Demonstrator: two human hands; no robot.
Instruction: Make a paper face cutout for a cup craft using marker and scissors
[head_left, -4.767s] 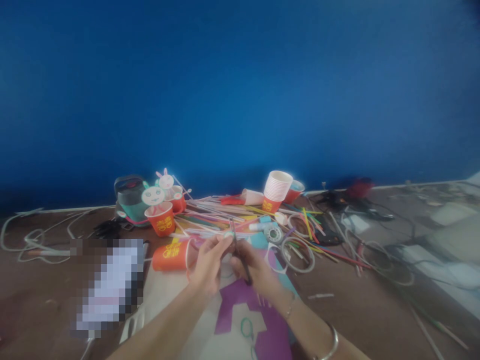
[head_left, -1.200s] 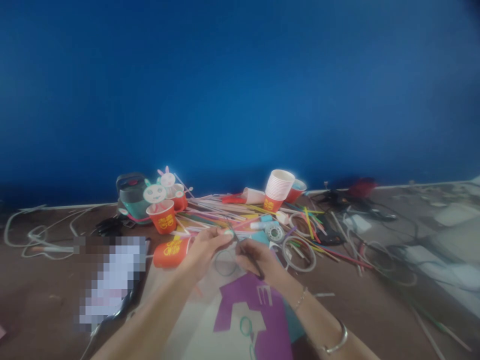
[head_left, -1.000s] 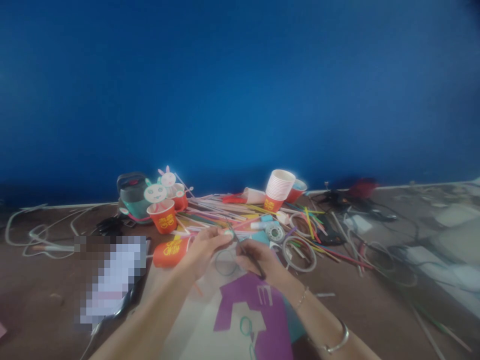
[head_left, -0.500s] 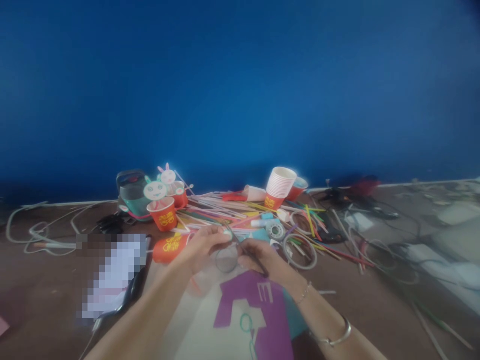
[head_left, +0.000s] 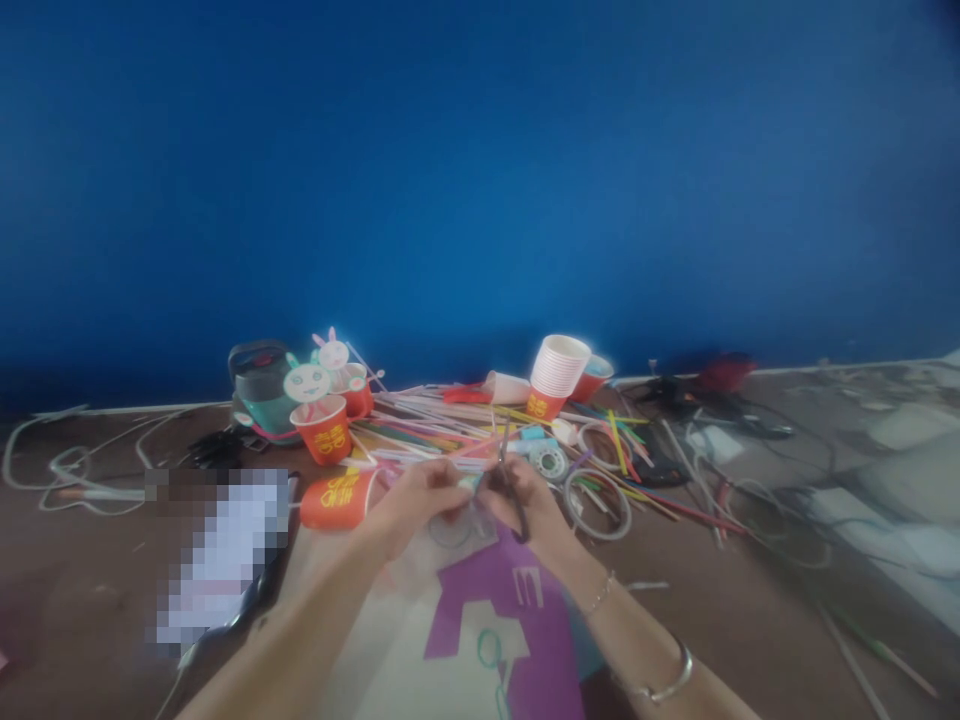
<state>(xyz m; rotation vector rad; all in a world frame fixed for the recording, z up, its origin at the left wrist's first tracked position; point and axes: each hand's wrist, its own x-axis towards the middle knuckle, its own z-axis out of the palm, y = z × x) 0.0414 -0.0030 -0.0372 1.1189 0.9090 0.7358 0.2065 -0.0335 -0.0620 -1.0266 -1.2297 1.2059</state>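
My right hand [head_left: 532, 505] is closed around a pair of dark scissors [head_left: 514, 500], whose blades point up and away from me. Beside it, my left hand [head_left: 424, 495] is closed in a pinch at a small pale piece [head_left: 469, 482] that is too blurred to name. The fingertips of both hands are close together. Under them lies a thin round outline [head_left: 450, 535], faint and see-through. Nearer to me, a cut purple sheet [head_left: 551, 630] rests on white paper [head_left: 405, 650] that bears green drawn lines.
An orange paper cup [head_left: 339, 500] lies on its side left of my hands. Cups with rabbit faces [head_left: 307, 380] stand behind it. Further back are coloured sticks [head_left: 427, 420], a cup stack [head_left: 559, 370] and a grey ring [head_left: 598, 505]. A phone [head_left: 225, 560] lies left.
My right hand has swung the scissors from pointing left toward my left fingers to pointing upward, apart from them. My left hand has shifted slightly and stays pinched.
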